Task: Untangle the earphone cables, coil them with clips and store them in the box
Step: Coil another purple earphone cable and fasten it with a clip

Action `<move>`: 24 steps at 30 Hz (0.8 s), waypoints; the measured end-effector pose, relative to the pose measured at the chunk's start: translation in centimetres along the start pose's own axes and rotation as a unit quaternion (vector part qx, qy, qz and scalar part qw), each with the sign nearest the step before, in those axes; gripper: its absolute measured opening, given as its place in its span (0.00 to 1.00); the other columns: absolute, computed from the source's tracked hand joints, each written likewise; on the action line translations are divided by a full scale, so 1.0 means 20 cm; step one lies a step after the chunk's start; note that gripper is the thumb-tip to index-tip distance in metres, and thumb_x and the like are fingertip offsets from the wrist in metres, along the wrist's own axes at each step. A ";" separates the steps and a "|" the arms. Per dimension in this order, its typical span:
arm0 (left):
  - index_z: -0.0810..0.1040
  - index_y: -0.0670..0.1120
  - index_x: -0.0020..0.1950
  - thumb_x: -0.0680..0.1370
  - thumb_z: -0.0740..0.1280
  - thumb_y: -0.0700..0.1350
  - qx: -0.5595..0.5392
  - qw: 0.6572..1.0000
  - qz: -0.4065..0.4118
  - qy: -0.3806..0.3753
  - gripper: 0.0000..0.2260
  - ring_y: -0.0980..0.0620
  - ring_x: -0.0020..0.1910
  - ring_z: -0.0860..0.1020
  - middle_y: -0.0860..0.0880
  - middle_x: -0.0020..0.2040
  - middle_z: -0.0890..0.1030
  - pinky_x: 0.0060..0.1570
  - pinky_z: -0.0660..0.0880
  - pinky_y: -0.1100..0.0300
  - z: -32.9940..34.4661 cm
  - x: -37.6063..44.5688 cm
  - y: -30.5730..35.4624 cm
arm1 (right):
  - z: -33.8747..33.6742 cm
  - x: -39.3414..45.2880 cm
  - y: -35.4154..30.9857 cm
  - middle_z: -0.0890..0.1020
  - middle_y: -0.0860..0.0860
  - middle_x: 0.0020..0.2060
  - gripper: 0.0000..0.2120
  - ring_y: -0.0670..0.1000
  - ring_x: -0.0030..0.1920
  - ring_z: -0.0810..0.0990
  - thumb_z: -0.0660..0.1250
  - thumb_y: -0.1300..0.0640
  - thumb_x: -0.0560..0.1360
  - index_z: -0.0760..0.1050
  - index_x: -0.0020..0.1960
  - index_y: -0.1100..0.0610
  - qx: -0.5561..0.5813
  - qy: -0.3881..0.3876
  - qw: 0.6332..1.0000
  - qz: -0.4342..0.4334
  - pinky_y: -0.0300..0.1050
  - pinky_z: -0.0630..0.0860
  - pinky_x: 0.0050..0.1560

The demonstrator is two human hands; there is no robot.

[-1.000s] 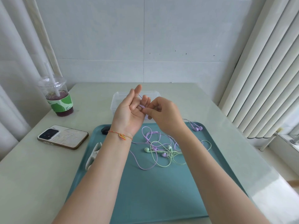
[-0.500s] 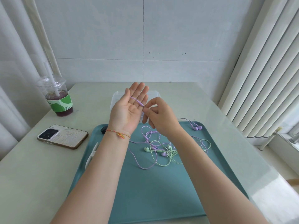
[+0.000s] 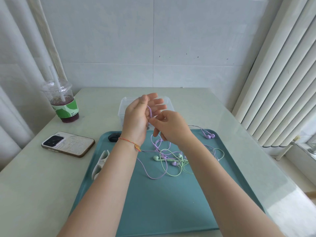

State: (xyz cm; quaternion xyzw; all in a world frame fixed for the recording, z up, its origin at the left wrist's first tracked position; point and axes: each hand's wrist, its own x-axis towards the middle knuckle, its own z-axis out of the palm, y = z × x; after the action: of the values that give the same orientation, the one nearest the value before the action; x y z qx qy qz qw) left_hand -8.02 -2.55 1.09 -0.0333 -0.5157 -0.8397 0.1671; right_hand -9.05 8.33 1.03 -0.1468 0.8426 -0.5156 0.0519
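Purple earphone cable point(image 3: 150, 112) upright across my left hand point(image 3: 136, 117), fingers spread, thumb pinning it | right hand point(image 3: 171, 129) pinches below | tangle point(image 3: 171, 161) hangs beneath, nearer right.

The cup's green label point(image 3: 67, 109) bears unreadable small print.
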 end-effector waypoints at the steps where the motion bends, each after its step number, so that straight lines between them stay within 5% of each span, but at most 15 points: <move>1: 0.77 0.39 0.51 0.84 0.54 0.41 0.035 0.999 0.007 0.002 0.13 0.49 0.36 0.82 0.44 0.38 0.82 0.37 0.78 0.60 0.00 0.00 -0.01 | 0.00 0.00 0.00 0.83 0.53 0.30 0.10 0.45 0.21 0.69 0.66 0.55 0.76 0.78 0.42 0.62 -0.047 -0.015 0.999 -0.006 0.38 0.70 0.28; 6: 0.78 0.41 0.49 0.84 0.55 0.39 0.195 0.981 0.018 0.001 0.13 0.54 0.32 0.79 0.44 0.37 0.80 0.36 0.76 0.63 -0.04 0.01 -0.04 | -0.05 -0.04 -0.04 0.76 0.55 0.31 0.10 0.50 0.32 0.70 0.66 0.57 0.74 0.81 0.45 0.63 -0.246 -0.052 0.966 -0.050 0.43 0.65 0.32; 13: 0.72 0.44 0.34 0.83 0.57 0.42 0.304 0.939 -0.100 -0.124 0.17 0.54 0.21 0.61 0.52 0.22 0.67 0.26 0.58 0.62 -0.02 -0.02 -0.03 | -0.22 -0.08 -0.10 0.70 0.46 0.27 0.11 0.46 0.26 0.66 0.69 0.50 0.74 0.78 0.40 0.57 -0.229 -0.022 0.970 -0.083 0.38 0.61 0.27; 18: 0.75 0.46 0.33 0.83 0.54 0.54 0.205 0.935 -0.216 -0.194 0.23 0.56 0.21 0.53 0.54 0.23 0.57 0.25 0.48 0.63 -0.03 -0.03 -0.01 | -0.31 -0.07 -0.09 0.71 0.45 0.27 0.06 0.43 0.26 0.66 0.69 0.53 0.75 0.80 0.42 0.55 -0.203 0.018 0.972 -0.117 0.35 0.62 0.27; 21: 0.77 0.47 0.34 0.80 0.55 0.54 0.089 0.925 -0.265 -0.259 0.21 0.58 0.20 0.54 0.54 0.23 0.58 0.22 0.50 0.65 -0.03 -0.03 0.00 | -0.32 -0.05 -0.08 0.72 0.46 0.28 0.05 0.43 0.27 0.66 0.67 0.56 0.76 0.81 0.45 0.54 -0.135 0.057 0.980 -0.137 0.33 0.62 0.29; 24: 0.77 0.46 0.37 0.80 0.55 0.50 -0.044 0.916 -0.274 -0.290 0.17 0.59 0.20 0.56 0.54 0.25 0.60 0.20 0.53 0.66 -0.02 -0.04 0.02 | -0.30 -0.03 -0.06 0.73 0.52 0.30 0.07 0.48 0.31 0.68 0.65 0.57 0.77 0.82 0.45 0.53 -0.074 0.075 0.986 -0.133 0.41 0.65 0.33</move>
State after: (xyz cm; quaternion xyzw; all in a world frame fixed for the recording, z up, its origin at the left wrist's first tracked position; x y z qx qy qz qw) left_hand -7.16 -2.85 1.05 -0.1401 -0.4926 -0.8280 -0.2282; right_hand -9.72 13.09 4.80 -0.2222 0.8526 -0.4640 -0.0913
